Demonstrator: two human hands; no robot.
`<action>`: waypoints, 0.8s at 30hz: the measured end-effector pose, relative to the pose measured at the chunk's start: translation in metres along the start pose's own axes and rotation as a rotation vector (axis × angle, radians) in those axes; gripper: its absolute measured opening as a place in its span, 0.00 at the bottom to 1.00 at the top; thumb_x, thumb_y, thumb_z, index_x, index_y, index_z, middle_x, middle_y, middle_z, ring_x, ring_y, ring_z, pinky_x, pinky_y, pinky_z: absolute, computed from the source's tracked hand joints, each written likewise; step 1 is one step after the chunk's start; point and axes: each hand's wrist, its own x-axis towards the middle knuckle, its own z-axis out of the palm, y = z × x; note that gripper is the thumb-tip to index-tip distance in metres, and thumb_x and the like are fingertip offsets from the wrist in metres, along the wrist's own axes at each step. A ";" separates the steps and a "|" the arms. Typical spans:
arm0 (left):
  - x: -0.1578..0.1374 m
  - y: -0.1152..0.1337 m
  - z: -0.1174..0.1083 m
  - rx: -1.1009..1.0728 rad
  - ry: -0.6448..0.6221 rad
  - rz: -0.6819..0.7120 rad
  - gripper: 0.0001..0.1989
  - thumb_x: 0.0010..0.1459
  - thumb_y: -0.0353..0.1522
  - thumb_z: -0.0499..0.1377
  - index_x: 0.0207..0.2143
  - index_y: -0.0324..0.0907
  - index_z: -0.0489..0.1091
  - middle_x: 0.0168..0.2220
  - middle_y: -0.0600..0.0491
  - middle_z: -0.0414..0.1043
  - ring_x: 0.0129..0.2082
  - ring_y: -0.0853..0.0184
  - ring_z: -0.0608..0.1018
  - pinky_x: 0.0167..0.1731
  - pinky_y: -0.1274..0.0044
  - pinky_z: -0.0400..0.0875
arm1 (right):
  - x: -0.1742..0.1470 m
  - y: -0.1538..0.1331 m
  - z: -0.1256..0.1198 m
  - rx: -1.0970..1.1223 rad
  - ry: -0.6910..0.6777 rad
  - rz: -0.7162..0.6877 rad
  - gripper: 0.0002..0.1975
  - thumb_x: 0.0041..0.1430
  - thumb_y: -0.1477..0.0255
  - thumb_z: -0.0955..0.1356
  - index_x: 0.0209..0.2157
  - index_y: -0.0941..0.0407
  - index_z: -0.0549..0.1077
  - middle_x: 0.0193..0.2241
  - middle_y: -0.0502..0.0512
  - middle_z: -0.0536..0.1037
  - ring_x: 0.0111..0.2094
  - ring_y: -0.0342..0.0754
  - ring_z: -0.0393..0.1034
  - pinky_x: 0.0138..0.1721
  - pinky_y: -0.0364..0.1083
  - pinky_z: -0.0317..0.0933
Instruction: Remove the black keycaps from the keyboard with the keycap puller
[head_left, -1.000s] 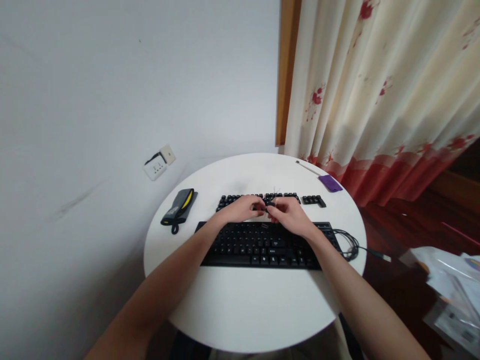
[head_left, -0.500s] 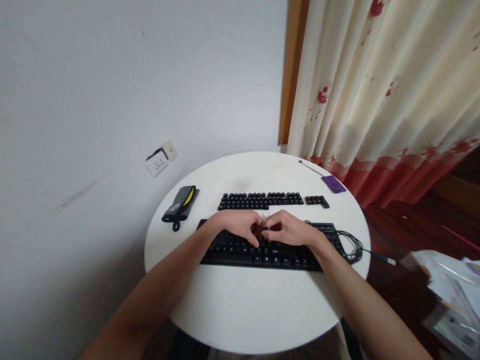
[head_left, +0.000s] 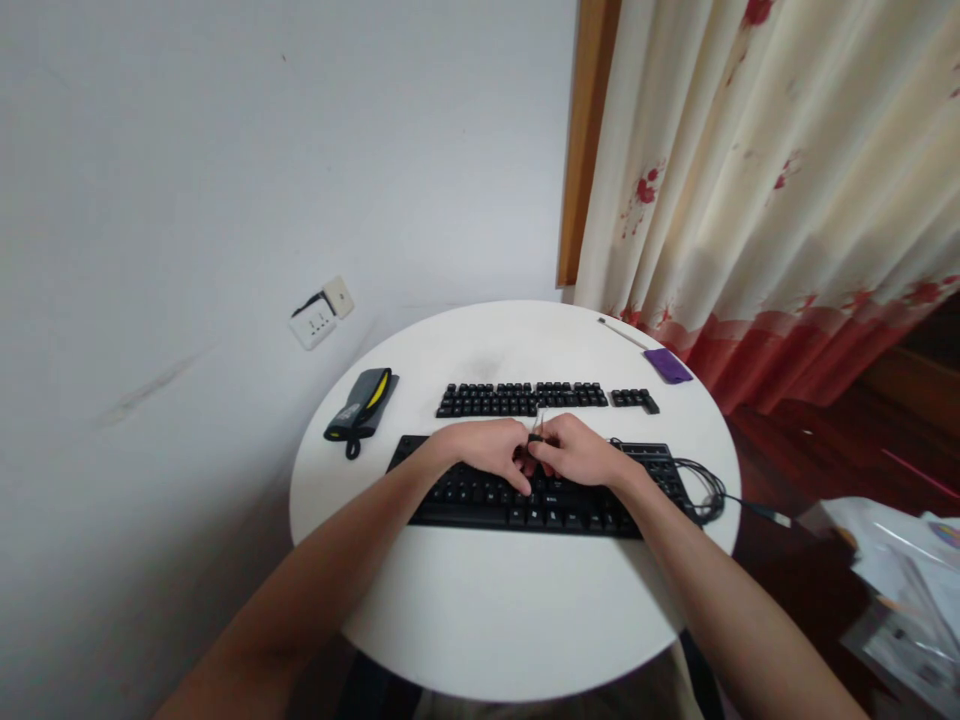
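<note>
Above a black keyboard [head_left: 480,515], my two hands meet fingertip to fingertip. My left hand [head_left: 493,447] is closed around what looks like a wire keycap puller [head_left: 541,421]; only its thin wire ends show, pointing away from me, and its handle is hidden. With thumb and forefinger, my right hand [head_left: 577,450] pinches a small black keycap [head_left: 534,438] close to these wires. Behind the keyboard, loose black keycaps [head_left: 487,403] lie in rows, with a smaller group [head_left: 634,399] to their right. My hands and forearms cover part of the keyboard.
On the round white table [head_left: 517,610], a grey pouch with yellow trim [head_left: 364,405] lies left. A coiled cable [head_left: 709,490] runs off the right edge. A thin brush [head_left: 622,333] and purple cloth [head_left: 667,365] lie at the back right. Plastic bags [head_left: 892,560] are beyond the table.
Both hands have shifted slightly to the right and away from me, with the wires and keycap between them. The loose keycaps lie as before.
</note>
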 end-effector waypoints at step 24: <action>0.017 -0.003 0.007 0.291 0.744 0.210 0.08 0.63 0.29 0.58 0.46 0.42 0.69 0.43 0.49 0.74 0.44 0.63 0.74 0.47 0.69 0.68 | 0.015 0.028 -0.006 0.206 0.638 0.179 0.15 0.67 0.59 0.59 0.33 0.56 0.65 0.24 0.54 0.78 0.21 0.45 0.74 0.19 0.40 0.62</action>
